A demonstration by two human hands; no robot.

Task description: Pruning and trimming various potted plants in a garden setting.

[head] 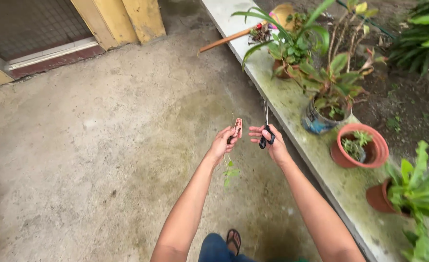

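Your left hand sits just left of the frame's centre, fingers pressed together in a grip that pinches a small brownish-pink leaf piece held upright above the fingertips. A thin green stem with small leaves hangs down below that hand, over the concrete floor; you cannot tell from this view whether it joins the pinched piece. Your right hand is just to the right of it, the two hands near but apart. Its grip is closed through the black handles of a pair of scissors, whose thin blades point straight up and lie together.

Along the right side of the frame a mossy concrete ledge runs from the top centre down to the lower right. On it stand, from the top down, a leafy plant in a brown pot, a plant in a blue glazed pot, a terracotta pot with a small sprout and another terracotta pot partly hidden by broad green leaves. A long wooden handle lies across the ledge near the top. In the upper left a yellow door frame stands beside a mesh screen. At the bottom centre your foot in a sandal rests on the floor
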